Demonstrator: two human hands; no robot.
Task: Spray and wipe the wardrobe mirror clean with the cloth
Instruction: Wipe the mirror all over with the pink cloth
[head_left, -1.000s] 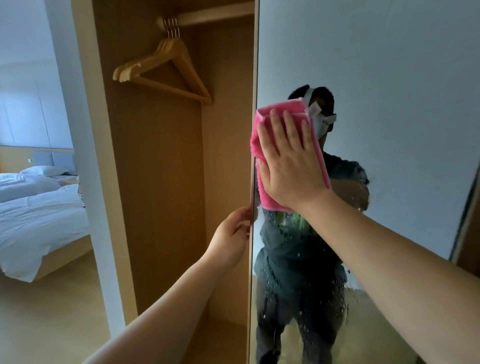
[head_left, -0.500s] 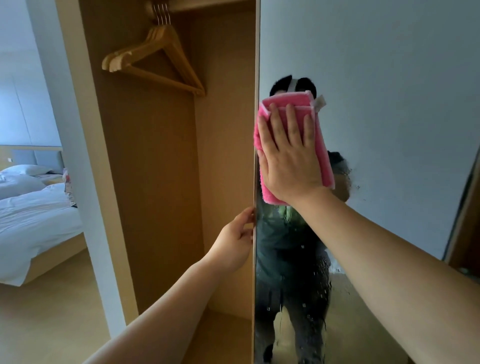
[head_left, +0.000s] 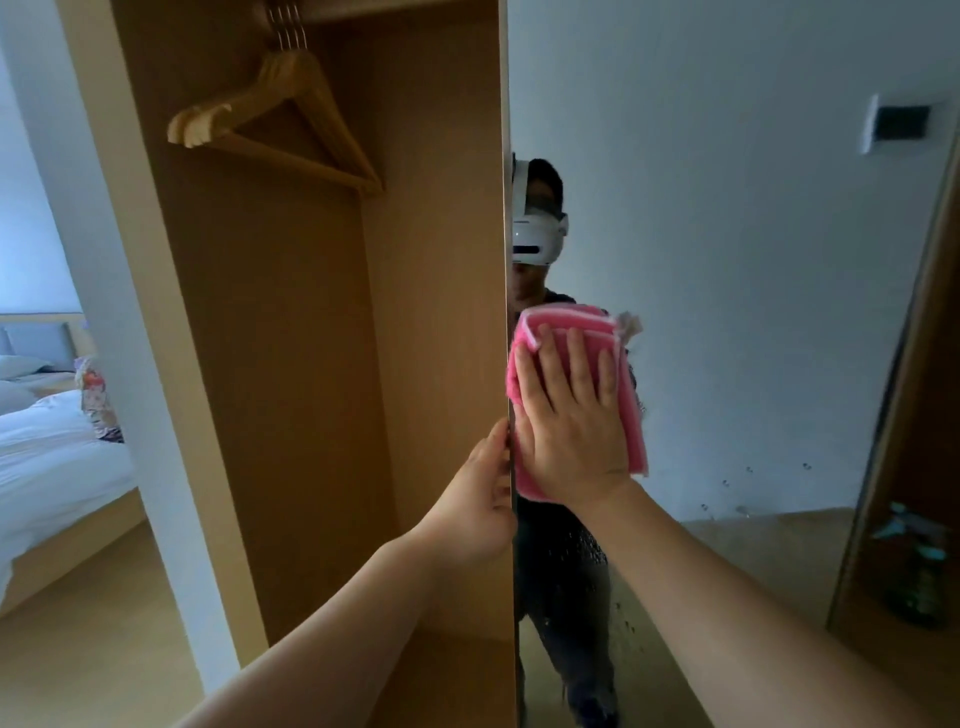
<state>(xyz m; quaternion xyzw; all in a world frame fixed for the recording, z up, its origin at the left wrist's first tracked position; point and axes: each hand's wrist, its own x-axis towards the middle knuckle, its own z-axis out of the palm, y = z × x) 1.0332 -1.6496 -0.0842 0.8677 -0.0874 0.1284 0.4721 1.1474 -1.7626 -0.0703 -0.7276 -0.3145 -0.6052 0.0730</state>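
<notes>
Tall glass wardrobe mirror (head_left: 727, 312): droplets on lower pane.
Folded pink terry cloth (head_left: 571, 318): flat against mirror, just inside left edge.
Right hand (head_left: 571, 431): fingers straight, pressing cloth to mirror.
Left hand (head_left: 478, 514): curled round mirror's left edge, gripping.
Wooden coat hangers (head_left: 280, 124): left of mirror.

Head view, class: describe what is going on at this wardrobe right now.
A person is wiping the wardrobe mirror. The right hand presses a pink cloth flat against the glass near its left edge; the left hand grips that edge, steadying the door. Lower down, spray droplets are not yet wiped.
</notes>
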